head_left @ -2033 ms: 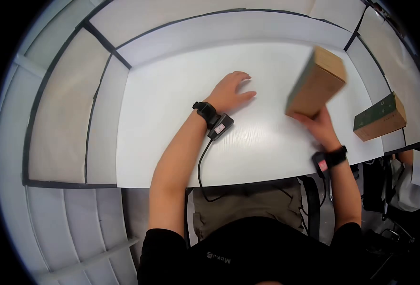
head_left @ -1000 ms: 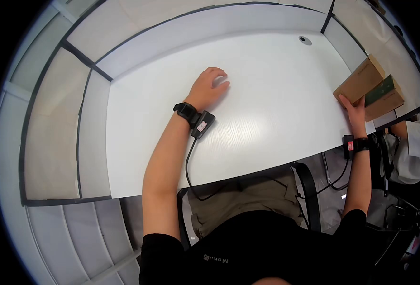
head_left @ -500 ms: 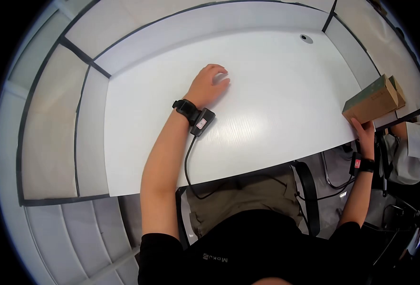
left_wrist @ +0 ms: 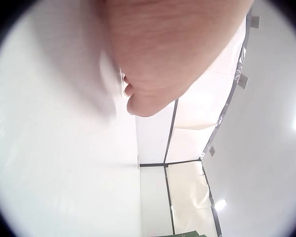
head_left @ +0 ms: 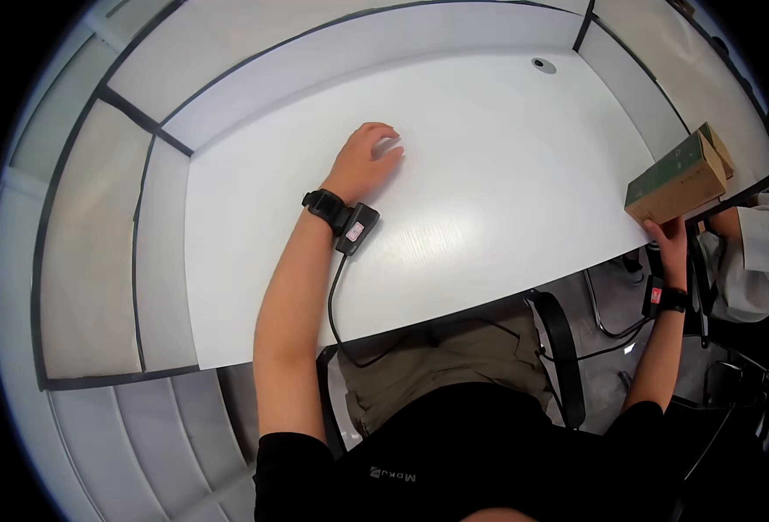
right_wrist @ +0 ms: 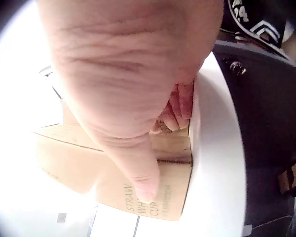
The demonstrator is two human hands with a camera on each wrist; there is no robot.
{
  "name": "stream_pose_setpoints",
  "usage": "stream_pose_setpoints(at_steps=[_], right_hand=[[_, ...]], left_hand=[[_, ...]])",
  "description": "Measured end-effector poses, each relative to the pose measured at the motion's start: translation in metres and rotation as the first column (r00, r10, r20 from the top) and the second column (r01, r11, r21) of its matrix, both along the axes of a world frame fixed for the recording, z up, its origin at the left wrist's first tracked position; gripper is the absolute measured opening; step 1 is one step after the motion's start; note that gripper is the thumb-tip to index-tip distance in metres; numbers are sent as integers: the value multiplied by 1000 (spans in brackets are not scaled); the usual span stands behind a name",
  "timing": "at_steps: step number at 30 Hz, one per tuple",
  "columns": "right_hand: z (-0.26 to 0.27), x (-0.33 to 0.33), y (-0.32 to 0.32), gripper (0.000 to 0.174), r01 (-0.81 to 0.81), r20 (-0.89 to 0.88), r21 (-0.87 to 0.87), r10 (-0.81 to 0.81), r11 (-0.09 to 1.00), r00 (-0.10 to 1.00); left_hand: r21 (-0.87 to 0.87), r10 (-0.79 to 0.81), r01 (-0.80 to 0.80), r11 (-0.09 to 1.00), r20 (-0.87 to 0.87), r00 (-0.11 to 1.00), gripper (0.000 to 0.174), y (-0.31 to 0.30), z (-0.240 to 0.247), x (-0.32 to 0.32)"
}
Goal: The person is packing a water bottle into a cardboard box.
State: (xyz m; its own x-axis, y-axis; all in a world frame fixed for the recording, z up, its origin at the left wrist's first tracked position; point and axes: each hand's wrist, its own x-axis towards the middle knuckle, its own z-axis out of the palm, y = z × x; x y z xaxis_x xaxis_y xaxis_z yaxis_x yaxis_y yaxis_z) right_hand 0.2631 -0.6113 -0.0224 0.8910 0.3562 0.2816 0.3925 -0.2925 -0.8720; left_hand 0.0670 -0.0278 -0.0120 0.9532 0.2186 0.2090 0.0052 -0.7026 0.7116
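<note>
At the right end of the table, my right hand (head_left: 670, 245) holds the near end of a brown and green cardboard box (head_left: 678, 184). In the right wrist view the thumb lies along the printed face of the box (right_wrist: 71, 160), where "STRAW" and "CUP" can be read, and the other fingers curl at its end. A second cardboard box (head_left: 718, 148) stands right behind the first, mostly hidden by it. My left hand (head_left: 363, 161) rests on the white table with loosely bent fingers and nothing in them; its fingertips also show in the left wrist view.
Low white partitions (head_left: 384, 39) border the table (head_left: 454, 191) at the back and sides. A round cable hole (head_left: 543, 65) lies near the back right corner. Cables run from both wrist cameras past the front edge. Another person's white clothing (head_left: 750, 278) shows beyond the right side.
Over two seconds, my right hand has carried the box from above the table to the right end, beside the second box, and turned its green side up. My left hand stays on the table.
</note>
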Motion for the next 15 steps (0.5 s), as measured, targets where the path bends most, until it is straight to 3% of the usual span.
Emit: stream_pose_setpoints(at_steps=[3, 4, 5, 7, 9, 11, 12, 13, 15], right_hand=[[-4, -8, -26, 36, 164, 119, 78, -172, 983, 978], [-9, -4, -47, 31, 220, 73, 130, -231, 967, 970], [-15, -1, -64, 31, 328, 28, 173, -337, 929, 941], [-25, 7, -94, 31, 565, 154, 69, -568, 822, 808], [-31, 17, -116, 41, 635, 420, -19, -570, 772, 706], [-20, 27, -133, 48, 748, 701, -161, -459, 644, 546], [-12, 40, -145, 57, 710, 725, -157, -408, 687, 555], [-1, 50, -153, 65, 729, 773, -234, -332, 643, 541], [15, 67, -156, 71, 653, 761, -320, -224, 687, 608]], left_hand=[[24, -7, 6, 1000, 10, 1000, 33, 2, -2, 1], [27, -6, 6, 1000, 15, 1000, 33, 2, -2, 0], [18, -6, 5, 1000, 23, 1000, 33, 3, -3, 1], [-3, -7, 7, 1000, 39, 999, 33, 2, -5, 2], [-14, -13, 13, 1000, 29, 1000, 33, 3, -4, 1], [-15, -9, 10, 1000, 21, 1000, 33, 2, -2, 1], [-11, -2, 2, 1000, 17, 1000, 33, 1, -1, 0], [-8, 4, -4, 1000, 12, 1000, 33, 1, -1, 1], [2, 3, -3, 1000, 21, 1000, 33, 2, -2, 2]])
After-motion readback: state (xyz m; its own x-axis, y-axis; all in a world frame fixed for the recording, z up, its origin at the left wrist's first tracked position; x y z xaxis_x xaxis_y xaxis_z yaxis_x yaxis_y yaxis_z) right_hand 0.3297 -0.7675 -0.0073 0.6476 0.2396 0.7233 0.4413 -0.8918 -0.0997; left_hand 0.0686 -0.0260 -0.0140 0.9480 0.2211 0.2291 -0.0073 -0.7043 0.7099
